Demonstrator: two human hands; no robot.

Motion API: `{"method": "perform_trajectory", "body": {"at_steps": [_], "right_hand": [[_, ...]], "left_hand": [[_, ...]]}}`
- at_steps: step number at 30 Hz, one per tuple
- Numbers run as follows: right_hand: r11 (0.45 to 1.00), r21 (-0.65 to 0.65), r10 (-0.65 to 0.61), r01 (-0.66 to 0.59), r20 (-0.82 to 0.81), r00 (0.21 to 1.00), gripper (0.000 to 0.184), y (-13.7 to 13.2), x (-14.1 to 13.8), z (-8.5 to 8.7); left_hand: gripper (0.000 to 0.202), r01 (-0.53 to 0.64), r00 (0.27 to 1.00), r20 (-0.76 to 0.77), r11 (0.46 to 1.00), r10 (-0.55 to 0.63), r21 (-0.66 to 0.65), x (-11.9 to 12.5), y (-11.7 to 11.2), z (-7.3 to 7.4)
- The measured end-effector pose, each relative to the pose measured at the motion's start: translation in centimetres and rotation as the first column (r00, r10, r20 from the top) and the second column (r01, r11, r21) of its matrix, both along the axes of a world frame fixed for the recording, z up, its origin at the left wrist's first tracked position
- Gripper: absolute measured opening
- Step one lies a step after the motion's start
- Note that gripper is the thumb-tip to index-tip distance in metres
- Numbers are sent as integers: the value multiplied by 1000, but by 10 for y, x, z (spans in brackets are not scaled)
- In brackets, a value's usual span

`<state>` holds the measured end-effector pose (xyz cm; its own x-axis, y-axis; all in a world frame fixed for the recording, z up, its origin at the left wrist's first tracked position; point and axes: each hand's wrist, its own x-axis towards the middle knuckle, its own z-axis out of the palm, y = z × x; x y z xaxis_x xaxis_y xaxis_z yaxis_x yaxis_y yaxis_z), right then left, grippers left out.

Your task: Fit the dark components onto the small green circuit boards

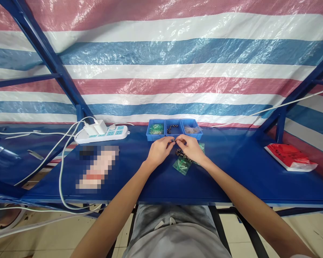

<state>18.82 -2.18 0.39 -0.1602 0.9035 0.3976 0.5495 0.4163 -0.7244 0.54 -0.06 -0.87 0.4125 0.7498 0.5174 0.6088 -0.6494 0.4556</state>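
My left hand [160, 148] and my right hand [190, 147] meet fingertip to fingertip just in front of the blue bins. Both are closed in a pinch around something small and dark, too tiny to name. Beneath my right hand lies a pile of small dark and brassy cylindrical parts [181, 153]. A green-tinted plastic bag of small parts [182, 165] lies in front of that pile, and more green bag shows past my right hand. The left bin [155, 137] holds green bagged pieces, the middle bin [173, 133] several dark parts, the right bin [196, 136] clear bagged pieces.
A white power strip [121, 133] with plugged-in chargers stands at the back left, its white cables [61, 168] hanging over the edge. A pixelated patch [99, 166] covers something on the left. A red packet [290, 157] lies far right on the blue table [247, 172]. Blue posts frame both sides.
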Motion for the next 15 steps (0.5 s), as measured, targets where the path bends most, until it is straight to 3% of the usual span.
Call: {"method": "perform_trajectory", "body": {"at_steps": [5,15], "right_hand": [[992,129,-7,-1,66,998,12,-3,-2,-3],[985,172,-25,16,49,998,10,-8,-8,-8]], "left_hand": [[31,52,998,33,997,-51,-52,0,-1,3],[36,144,985,121,971,-122,-190,-1,-4,11]]}}
